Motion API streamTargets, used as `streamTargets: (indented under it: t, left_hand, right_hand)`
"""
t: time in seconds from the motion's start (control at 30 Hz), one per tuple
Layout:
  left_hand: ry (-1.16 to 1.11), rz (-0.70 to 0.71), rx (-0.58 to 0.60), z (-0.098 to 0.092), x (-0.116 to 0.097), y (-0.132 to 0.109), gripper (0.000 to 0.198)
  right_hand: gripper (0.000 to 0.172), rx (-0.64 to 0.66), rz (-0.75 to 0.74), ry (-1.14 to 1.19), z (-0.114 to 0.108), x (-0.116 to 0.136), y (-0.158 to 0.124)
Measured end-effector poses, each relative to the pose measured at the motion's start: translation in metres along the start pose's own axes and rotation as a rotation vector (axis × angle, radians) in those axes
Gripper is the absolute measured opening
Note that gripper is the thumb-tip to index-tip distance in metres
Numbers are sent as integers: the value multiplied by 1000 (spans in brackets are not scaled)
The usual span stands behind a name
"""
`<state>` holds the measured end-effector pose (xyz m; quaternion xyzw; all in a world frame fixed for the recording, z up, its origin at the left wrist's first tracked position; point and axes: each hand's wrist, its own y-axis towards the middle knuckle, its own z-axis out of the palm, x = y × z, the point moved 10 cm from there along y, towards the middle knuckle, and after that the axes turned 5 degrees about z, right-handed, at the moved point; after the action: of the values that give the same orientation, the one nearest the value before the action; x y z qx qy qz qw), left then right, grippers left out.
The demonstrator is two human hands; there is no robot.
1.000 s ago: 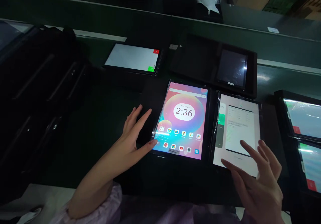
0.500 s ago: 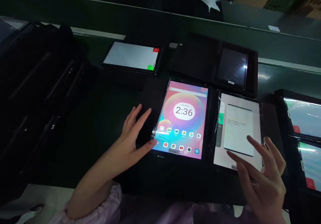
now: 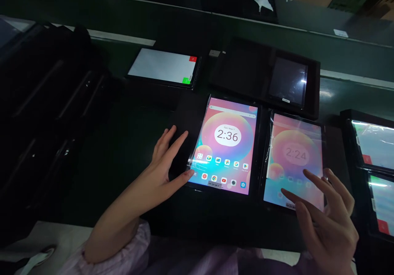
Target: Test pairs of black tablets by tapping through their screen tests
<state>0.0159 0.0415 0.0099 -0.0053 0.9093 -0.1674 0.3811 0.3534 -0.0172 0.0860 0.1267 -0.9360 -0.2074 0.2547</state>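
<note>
Now that the right tablet [image 3: 294, 152] has swapped its app card for a faded 2:24 home screen [image 3: 295, 155], apparently mid-transition, the spread right hand [image 3: 326, 213] lies over its lower corner, while the spread left hand [image 3: 163, 162] touches the neighbouring tablet [image 3: 226, 143], both tablets near the surface's [image 3: 138, 209] front edge.

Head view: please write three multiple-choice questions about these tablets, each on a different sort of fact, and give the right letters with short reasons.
1. Where is the left hand?
A) On the dark far tablet
B) At the lower-left edge of the middle tablet
C) On the floor

2. Which colours are the corner squares on the white-screen tablet?
A) Red and green
B) Blue and yellow
C) Pink and black

3. What does the right tablet, under the right hand, show?
A) A black screen
B) A white page
C) A faded clock, 2:24

1 B: a fingertip touches that edge.
2 A: both squares show plainly.
3 C: the digits show faintly.
</note>
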Motion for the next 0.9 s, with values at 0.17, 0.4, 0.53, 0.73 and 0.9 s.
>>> streamTargets:
  t: [0.17, 0.4, 0.53, 0.73, 0.9]
  left_hand:
    - [27, 40, -5, 0, -4, 1, 88]
    - [59, 26, 18, 4, -4, 1, 92]
    - [24, -4, 31, 3, -3, 0, 95]
    - [56, 2, -1, 1, -3, 1, 96]
    - [55, 4, -14, -2, -3, 1, 95]
  right_hand:
    - [30, 6, -22, 8, 1, 3, 1]
    - [28, 39, -55, 0, 8, 9, 1]
    - [20, 74, -97, -33, 17, 15, 2]
    - [23, 19, -87, 19, 7, 14, 6]
    - [25, 9, -76, 42, 3, 9, 8]
